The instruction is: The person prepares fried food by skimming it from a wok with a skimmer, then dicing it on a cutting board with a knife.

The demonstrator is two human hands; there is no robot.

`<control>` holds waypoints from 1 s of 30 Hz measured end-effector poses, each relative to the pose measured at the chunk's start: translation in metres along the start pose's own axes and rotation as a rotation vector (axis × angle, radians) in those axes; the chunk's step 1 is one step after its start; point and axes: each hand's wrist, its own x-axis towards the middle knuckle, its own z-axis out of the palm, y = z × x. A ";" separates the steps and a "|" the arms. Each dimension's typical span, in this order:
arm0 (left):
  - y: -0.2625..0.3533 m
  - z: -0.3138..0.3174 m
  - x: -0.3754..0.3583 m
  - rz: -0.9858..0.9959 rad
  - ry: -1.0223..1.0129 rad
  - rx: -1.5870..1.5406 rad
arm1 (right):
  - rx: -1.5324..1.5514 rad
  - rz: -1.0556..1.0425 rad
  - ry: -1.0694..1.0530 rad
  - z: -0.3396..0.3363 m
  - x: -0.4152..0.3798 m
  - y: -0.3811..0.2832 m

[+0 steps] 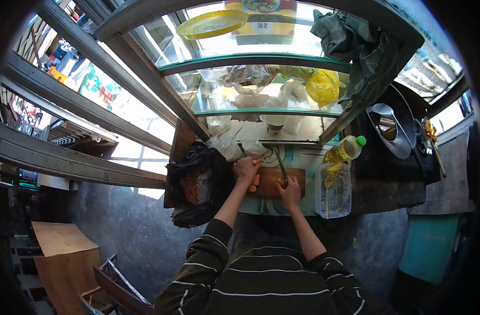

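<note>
My left hand (246,169) is closed around an orange piece that looks like carrot (257,161), at the upper left of a wooden cutting board (270,184). Over the board's right side, my right hand (290,194) grips a knife (280,164), its blade pointing away from me. The handle is mostly hidden by my fingers. Cut carrot pieces (256,180) lie on the board just below my left hand. White plastic bags (227,143) sit beyond that hand.
A black plastic bag (215,165) stands left of the board. On the right are a clear container (345,197) with a yellow brush-like thing and a green-capped bottle (345,149). Farther right, a ladle (384,110) rests in a wok. A glass-shelved cabinet (256,60) rises ahead.
</note>
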 end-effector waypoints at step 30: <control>-0.043 -0.001 -0.069 -0.056 -0.015 -0.455 | 0.181 -0.065 -0.143 0.032 -0.015 -0.020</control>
